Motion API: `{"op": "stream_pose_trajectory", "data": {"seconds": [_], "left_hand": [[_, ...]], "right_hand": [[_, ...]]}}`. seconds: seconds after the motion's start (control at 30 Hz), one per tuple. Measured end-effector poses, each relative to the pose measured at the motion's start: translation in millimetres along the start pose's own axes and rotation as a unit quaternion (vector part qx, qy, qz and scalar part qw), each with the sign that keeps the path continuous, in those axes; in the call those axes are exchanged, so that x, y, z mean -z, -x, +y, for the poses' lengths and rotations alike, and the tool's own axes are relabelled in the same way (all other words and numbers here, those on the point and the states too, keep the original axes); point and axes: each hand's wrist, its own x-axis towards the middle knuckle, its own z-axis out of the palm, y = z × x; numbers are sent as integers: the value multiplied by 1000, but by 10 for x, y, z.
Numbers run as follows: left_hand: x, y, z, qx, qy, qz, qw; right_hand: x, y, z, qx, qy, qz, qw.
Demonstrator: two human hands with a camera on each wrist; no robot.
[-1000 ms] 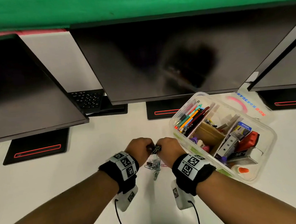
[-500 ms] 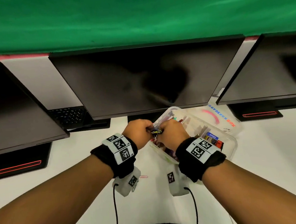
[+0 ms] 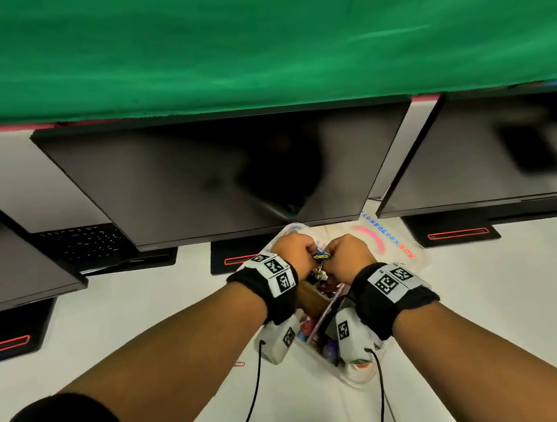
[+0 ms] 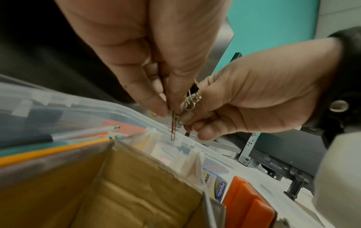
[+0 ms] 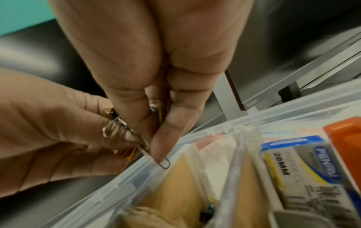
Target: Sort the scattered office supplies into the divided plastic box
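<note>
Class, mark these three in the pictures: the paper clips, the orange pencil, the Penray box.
paper clips (image 4: pixel 190 101): left wrist view, on the silver loops between the hands.
orange pencil (image 4: pixel 54 150): left wrist view, mid-shaft.
Penray box (image 5: pixel 304 168): right wrist view, on its printed top face.

The scene is seen from above by the head view, faced forward and down over both forearms toward the monitors (image 3: pixel 225 178) at the far edge of the tabletop (image 3: pixel 494 294). From close beneath each palm, the fingertips are looked along by the wrist views. The clear box (image 4: pixel 125 108) rim and the paper clips (image 5: pixel 125 131) are shared by all three views.
</note>
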Motion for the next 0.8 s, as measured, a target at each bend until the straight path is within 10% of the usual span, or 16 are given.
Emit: {"op": "stream_pose_trajectory", "data": {"seconds": [0.43, 0.8], "left_hand": [[66, -18, -314, 32, 40, -26, 998], [528, 599, -1286, 56, -34, -9, 998]], "right_hand": [[-15, -82, 132, -22, -32, -1, 999], [-768, 403, -833, 144, 10, -73, 987]]}}
